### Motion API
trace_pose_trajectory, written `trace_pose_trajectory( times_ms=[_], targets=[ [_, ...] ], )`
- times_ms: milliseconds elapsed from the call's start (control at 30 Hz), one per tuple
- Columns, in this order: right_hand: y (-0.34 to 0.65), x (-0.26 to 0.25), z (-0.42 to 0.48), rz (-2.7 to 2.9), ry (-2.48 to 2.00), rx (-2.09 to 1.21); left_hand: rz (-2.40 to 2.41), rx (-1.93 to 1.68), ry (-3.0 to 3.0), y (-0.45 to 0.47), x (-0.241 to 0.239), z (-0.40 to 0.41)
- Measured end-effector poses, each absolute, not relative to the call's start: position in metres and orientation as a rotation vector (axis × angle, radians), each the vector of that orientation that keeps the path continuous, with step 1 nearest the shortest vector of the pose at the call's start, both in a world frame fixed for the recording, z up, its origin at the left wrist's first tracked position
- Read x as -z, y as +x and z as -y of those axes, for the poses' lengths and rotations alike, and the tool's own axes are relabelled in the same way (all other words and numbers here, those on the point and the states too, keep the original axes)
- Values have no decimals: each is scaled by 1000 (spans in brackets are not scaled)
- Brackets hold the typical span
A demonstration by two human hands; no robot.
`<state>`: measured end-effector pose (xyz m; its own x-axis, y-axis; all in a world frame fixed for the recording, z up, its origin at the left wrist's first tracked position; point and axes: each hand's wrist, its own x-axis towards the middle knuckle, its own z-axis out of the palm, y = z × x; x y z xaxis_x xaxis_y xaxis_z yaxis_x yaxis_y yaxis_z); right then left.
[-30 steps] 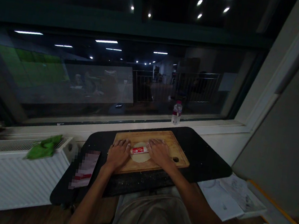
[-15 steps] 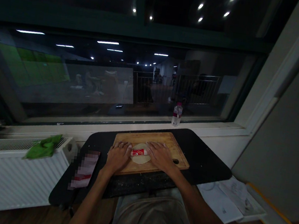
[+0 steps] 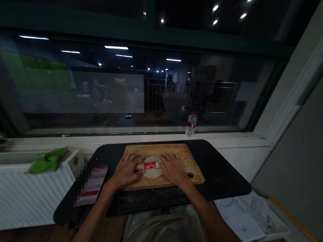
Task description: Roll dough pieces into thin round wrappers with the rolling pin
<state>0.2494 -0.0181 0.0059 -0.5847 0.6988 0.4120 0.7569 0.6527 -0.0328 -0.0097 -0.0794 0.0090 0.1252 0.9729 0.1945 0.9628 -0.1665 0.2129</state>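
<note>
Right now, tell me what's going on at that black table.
A person has the left hand and right hand at either end of a red-and-white-labelled cylindrical rolling pin. The pin lies across a flat, round, pale sheet of dough on a rectangular wooden board atop the black, round-cornered table. Whether the fingers grip it or just rest is unclear.

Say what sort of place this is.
Likely a corner of an office or similar building: a radiator stands left of the table, and strip lights show in the wide window.
</note>
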Motion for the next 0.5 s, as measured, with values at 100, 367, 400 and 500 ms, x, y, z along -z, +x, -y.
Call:
trace_pose_trajectory(
  times_ms=[100, 367, 400, 500],
  targets=[
    [249, -8, 20, 2489, -1153, 217, -2009, -412, 2320, -7, -14, 81],
    [249, -4, 20, 2459, -1153, 221, -2096, -175, 2171, 3, -29, 81],
    [249, -4, 20, 2455, -1151, 221, -2103, -157, 2152, 3, -30, 80],
    [248, -3, 19, 2449, -1147, 216, -2115, -124, 2114, 4, -31, 76]
  ],
)
